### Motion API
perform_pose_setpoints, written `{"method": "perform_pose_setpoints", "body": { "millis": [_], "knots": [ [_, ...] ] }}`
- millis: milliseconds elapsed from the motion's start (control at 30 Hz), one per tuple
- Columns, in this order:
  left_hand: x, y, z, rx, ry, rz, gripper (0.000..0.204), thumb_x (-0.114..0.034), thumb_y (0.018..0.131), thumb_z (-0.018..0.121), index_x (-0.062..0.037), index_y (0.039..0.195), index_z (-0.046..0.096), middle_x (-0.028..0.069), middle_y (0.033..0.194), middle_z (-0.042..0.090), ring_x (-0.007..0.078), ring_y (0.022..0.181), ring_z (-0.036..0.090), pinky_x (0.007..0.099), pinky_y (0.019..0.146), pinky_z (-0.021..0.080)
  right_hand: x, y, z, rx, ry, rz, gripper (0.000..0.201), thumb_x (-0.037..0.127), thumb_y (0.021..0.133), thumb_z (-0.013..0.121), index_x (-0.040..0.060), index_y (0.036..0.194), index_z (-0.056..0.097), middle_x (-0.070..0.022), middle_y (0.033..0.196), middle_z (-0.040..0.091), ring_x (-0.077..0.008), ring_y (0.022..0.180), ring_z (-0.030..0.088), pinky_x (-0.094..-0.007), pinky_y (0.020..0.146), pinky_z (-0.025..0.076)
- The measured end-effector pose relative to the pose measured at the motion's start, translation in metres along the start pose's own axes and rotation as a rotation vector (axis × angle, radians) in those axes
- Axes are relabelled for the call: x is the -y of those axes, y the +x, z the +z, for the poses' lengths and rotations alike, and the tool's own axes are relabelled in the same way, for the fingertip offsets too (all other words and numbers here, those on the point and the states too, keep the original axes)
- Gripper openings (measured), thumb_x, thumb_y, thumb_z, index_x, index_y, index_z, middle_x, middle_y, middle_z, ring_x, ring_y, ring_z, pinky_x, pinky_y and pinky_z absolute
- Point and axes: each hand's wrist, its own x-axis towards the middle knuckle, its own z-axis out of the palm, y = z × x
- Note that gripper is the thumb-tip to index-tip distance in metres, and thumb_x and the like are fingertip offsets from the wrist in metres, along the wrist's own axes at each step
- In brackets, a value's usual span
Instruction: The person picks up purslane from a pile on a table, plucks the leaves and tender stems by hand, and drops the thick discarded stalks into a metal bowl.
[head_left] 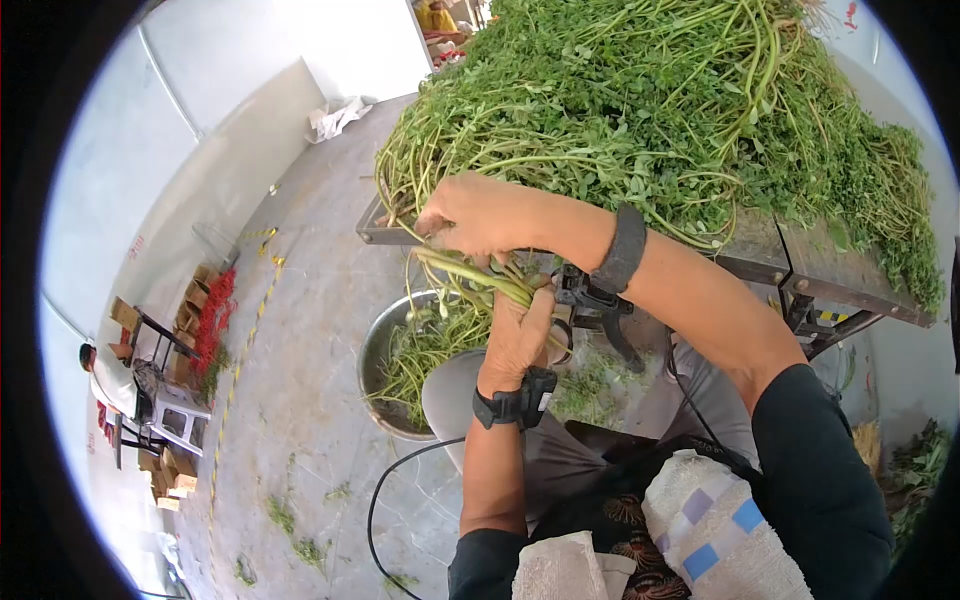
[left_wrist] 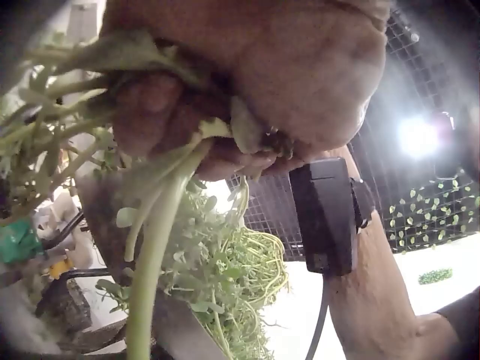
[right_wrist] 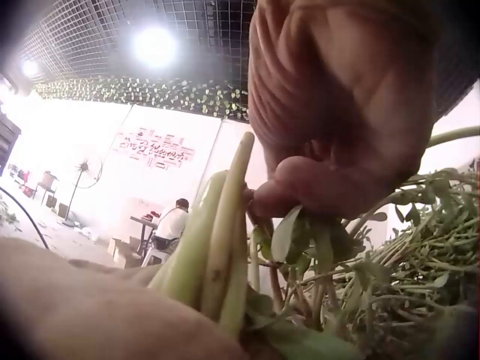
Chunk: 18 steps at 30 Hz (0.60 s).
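My left hand (head_left: 520, 330) grips a small bunch of thick green stems (head_left: 470, 268), whose ends point up and to the left. Leafy stalks show around its curled fingers (left_wrist: 146, 101) in the left wrist view. Just above the bunch, my right hand (head_left: 480, 215) is bent over with its fingers curled down. In the right wrist view it pinches leafy greens (right_wrist: 319, 240) right beside the cut-looking stem ends (right_wrist: 225, 225). Behind both hands rises a large heap of leafy greens (head_left: 620, 120).
The heap lies on a table with a metal edge (head_left: 740, 265). Below the hands, a round metal basin (head_left: 372, 370) on the floor holds stalks. Scraps of greenery (head_left: 310, 550) lie on the floor. A seated person (head_left: 112, 380) is at far left near cardboard boxes (head_left: 170, 470).
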Motion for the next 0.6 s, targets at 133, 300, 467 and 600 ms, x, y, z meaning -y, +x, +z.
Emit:
{"method": "perform_pose_setpoints", "body": {
  "millis": [133, 300, 467, 600],
  "knots": [
    [-0.005, -0.001, -0.009, 0.069, 0.056, -0.11, 0.018, -0.013, 0.082, 0.053, 0.0043, 0.085, 0.057, 0.0094, 0.077, 0.055, 0.0175, 0.074, 0.05, 0.0304, 0.07, 0.043, -0.011, 0.006, -0.007, 0.058, 0.119, 0.115, 0.031, 0.007, 0.08, 0.054, -0.005, 0.107, 0.061, -0.0154, 0.073, 0.064, -0.0174, 0.05, 0.062, -0.027, 0.039, 0.049],
    [-0.009, -0.001, -0.002, -0.001, 0.079, 0.029, 0.017, -0.012, 0.082, 0.052, 0.0033, 0.077, 0.056, 0.0054, 0.066, 0.051, 0.0166, 0.064, 0.046, 0.0311, 0.062, 0.04, -0.016, 0.004, -0.005, 0.028, 0.173, 0.082, 0.028, 0.006, 0.078, 0.052, -0.0059, 0.101, 0.064, -0.0138, 0.069, 0.063, -0.0167, 0.051, 0.061, -0.0261, 0.037, 0.047],
    [-0.01, -0.001, -0.004, 0.07, 0.065, -0.04, 0.017, -0.01, 0.083, 0.051, 0.002, 0.071, 0.052, 0.0024, 0.063, 0.047, 0.0141, 0.06, 0.042, 0.0294, 0.059, 0.038, -0.021, 0.013, -0.004, -0.045, -0.105, -0.039, 0.03, 0.0, 0.071, 0.05, 0.0089, 0.092, 0.07, -0.0095, 0.067, 0.063, -0.0136, 0.056, 0.06, -0.034, 0.054, 0.05],
    [-0.015, -0.003, -0.002, 0.087, -0.078, -0.009, 0.011, -0.01, 0.082, 0.05, -0.0026, 0.074, 0.054, -0.0028, 0.063, 0.043, 0.0063, 0.055, 0.037, 0.0226, 0.051, 0.03, -0.033, 0.015, -0.005, -0.192, -0.155, -0.132, 0.03, 0.001, 0.07, 0.05, 0.014, 0.087, 0.071, -0.0081, 0.066, 0.063, -0.0179, 0.058, 0.06, -0.0367, 0.062, 0.048]
  ]
}}
